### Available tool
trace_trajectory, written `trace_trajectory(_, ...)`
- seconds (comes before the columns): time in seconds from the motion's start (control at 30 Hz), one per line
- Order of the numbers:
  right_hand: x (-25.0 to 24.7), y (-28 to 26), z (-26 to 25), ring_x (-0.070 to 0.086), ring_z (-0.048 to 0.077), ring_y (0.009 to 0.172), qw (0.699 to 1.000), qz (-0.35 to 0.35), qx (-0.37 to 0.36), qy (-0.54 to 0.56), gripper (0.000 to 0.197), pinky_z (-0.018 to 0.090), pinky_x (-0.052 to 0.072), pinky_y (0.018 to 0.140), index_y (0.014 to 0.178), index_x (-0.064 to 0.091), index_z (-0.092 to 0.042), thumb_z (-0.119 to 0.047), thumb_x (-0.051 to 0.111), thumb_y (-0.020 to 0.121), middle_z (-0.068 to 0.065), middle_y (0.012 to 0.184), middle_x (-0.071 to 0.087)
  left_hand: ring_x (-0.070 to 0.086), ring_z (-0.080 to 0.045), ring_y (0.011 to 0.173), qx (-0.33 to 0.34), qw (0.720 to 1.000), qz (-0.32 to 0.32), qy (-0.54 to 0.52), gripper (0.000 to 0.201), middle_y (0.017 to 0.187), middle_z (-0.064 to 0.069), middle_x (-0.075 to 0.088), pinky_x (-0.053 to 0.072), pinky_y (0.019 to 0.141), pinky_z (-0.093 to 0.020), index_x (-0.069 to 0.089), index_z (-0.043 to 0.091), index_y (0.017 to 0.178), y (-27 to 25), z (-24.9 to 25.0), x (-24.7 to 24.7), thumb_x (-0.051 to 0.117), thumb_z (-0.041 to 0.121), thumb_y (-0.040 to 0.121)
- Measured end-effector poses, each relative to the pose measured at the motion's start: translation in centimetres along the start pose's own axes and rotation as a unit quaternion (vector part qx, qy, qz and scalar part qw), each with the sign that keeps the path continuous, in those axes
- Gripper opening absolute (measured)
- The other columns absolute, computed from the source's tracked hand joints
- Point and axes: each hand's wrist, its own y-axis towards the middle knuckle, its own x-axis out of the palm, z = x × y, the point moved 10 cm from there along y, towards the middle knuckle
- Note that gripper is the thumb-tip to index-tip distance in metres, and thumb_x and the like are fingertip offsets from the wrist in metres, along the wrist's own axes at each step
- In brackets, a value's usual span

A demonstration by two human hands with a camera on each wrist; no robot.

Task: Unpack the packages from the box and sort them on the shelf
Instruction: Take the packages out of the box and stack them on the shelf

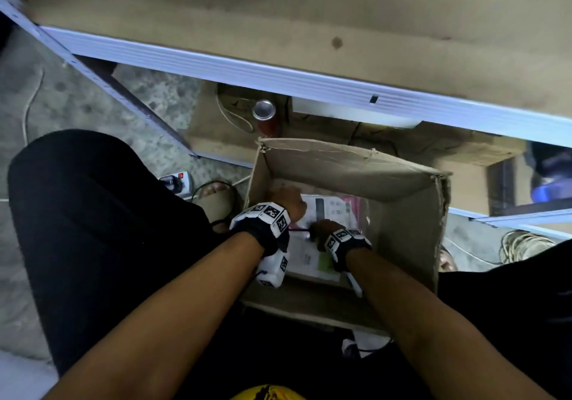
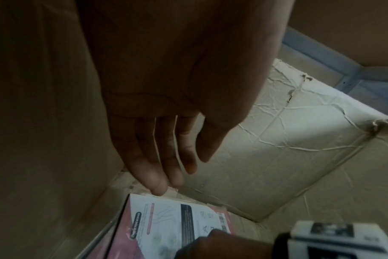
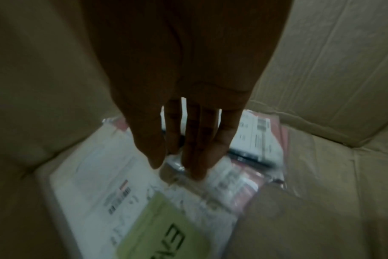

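An open cardboard box (image 1: 411, 213) stands on the floor between my knees, and both hands reach down into it. On its bottom lie a pink package with a white label (image 1: 340, 206) (image 2: 166, 220) (image 3: 257, 140) and a white package with a green sticker (image 1: 309, 260) (image 3: 113, 192). My left hand (image 1: 289, 203) (image 2: 182, 175) hangs with straight fingers over the pink package's far left corner, gripping nothing. My right hand (image 1: 320, 229) (image 3: 177, 170) points its fingers down where the two packages overlap, its fingertips at the clear wrap. That view is blurred.
The shelf (image 1: 278, 80), a blue-white metal rail with a brown board (image 1: 309, 12), runs just beyond the box. Under it stand a red can (image 1: 263, 110) and flat cardboard. A power strip (image 1: 176, 181) and cables lie on the floor at the left.
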Motion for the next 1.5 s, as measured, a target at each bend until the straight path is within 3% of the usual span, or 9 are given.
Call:
trace_trajectory(0.13,2.0,-0.5,0.2,0.041,0.027,0.138,1.0,0.003,-0.019,-0.005,0.081,0.039,0.036,0.113,0.153,0.026,-0.024,-0.021,0.069,0.085,0.004,0.155,0.035,0.058,-0.033,0.116,0.001,1.0,-0.01,-0.003,0.036,0.126,-0.017,0.063,0.047,0.101,-0.038,0.066,0.003,0.113,0.2,0.6,0.1,0.046,0.027,0.097)
trace_trajectory(0.23,2.5,0.2,-0.6,0.046,0.03,0.134,0.999,-0.028,-0.025,-0.018,0.054,0.038,0.04,0.109,0.145,0.043,-0.011,-0.017,0.06,0.094,0.011,0.149,0.045,0.059,-0.032,0.115,-0.005,1.0,-0.017,-0.007,0.037,0.124,-0.016,0.065,0.046,0.102,-0.039,0.066,0.004,0.114,0.5,0.4,0.3,0.045,0.03,0.098)
trace_trajectory(0.33,0.5,0.9,-1.2,0.049,0.03,0.132,0.998,-0.033,-0.041,-0.035,0.045,0.039,0.042,0.108,0.138,0.053,-0.012,-0.022,0.061,0.095,0.012,0.144,0.05,0.059,-0.033,0.116,-0.018,1.0,-0.016,-0.019,0.035,0.125,-0.016,0.064,0.046,0.103,-0.039,0.067,0.004,0.114,0.8,0.0,0.2,0.048,0.028,0.096)
trace_trajectory(0.47,-6.0,1.6,1.6,0.055,0.03,0.124,0.995,0.089,-0.011,-0.048,0.046,0.037,0.046,0.102,0.132,0.056,-0.017,-0.023,0.068,0.088,0.011,0.137,0.055,0.055,-0.034,0.121,-0.03,0.999,-0.012,-0.014,0.037,0.131,-0.017,0.06,0.042,0.106,-0.037,0.065,0.003,0.119,1.0,-0.5,0.4,0.047,0.027,0.097)
trace_trajectory(0.57,-9.2,2.0,3.5,0.056,0.033,0.12,0.991,0.134,0.01,-0.028,0.036,0.04,0.046,0.101,0.121,0.062,-0.01,-0.022,0.068,0.088,0.016,0.13,0.058,0.051,-0.034,0.127,-0.029,1.0,-0.002,-0.009,0.039,0.139,-0.016,0.054,0.042,0.108,-0.037,0.06,0.005,0.127,1.1,-0.7,0.6,0.045,0.025,0.097)
trace_trajectory(1.03,-7.1,2.6,4.9,0.046,0.035,0.131,0.992,0.123,0.031,-0.002,0.039,0.043,0.041,0.106,0.132,0.051,-0.004,-0.016,0.056,0.096,0.02,0.141,0.045,0.058,-0.033,0.117,-0.043,0.999,-0.017,-0.002,0.036,0.129,-0.018,0.061,0.048,0.098,-0.035,0.063,0.0,0.119,1.7,-1.1,1.8,0.048,0.023,0.095)
trace_trajectory(1.17,-5.9,2.4,5.6,0.049,0.031,0.131,0.994,0.105,0.021,0.029,0.049,0.042,0.042,0.108,0.139,0.05,-0.015,-0.013,0.059,0.091,0.014,0.143,0.048,0.058,-0.033,0.118,-0.044,0.999,-0.005,0.008,0.036,0.129,-0.018,0.061,0.046,0.098,-0.035,0.062,-0.001,0.121,1.2,-1.0,1.5,0.046,0.02,0.097)
trace_trajectory(1.33,-5.2,2.0,6.5,0.047,0.031,0.133,0.995,0.079,0.038,0.036,0.053,0.043,0.042,0.107,0.141,0.043,-0.015,-0.021,0.06,0.092,0.014,0.145,0.045,0.058,-0.036,0.116,-0.053,0.998,-0.019,0.004,0.036,0.126,-0.021,0.062,0.045,0.101,-0.036,0.063,-0.003,0.115,1.4,-1.6,1.9,0.045,0.021,0.096)
trace_trajectory(1.5,-5.1,1.9,6.6,0.055,0.029,0.123,0.996,0.062,0.045,0.039,0.039,0.037,0.046,0.101,0.127,0.057,-0.006,-0.021,0.062,0.092,0.016,0.137,0.054,0.053,-0.035,0.124,-0.057,0.998,-0.036,0.004,0.041,0.136,-0.021,0.056,0.04,0.103,-0.035,0.056,-0.003,0.127,2.0,-1.9,3.0,0.044,0.024,0.098)
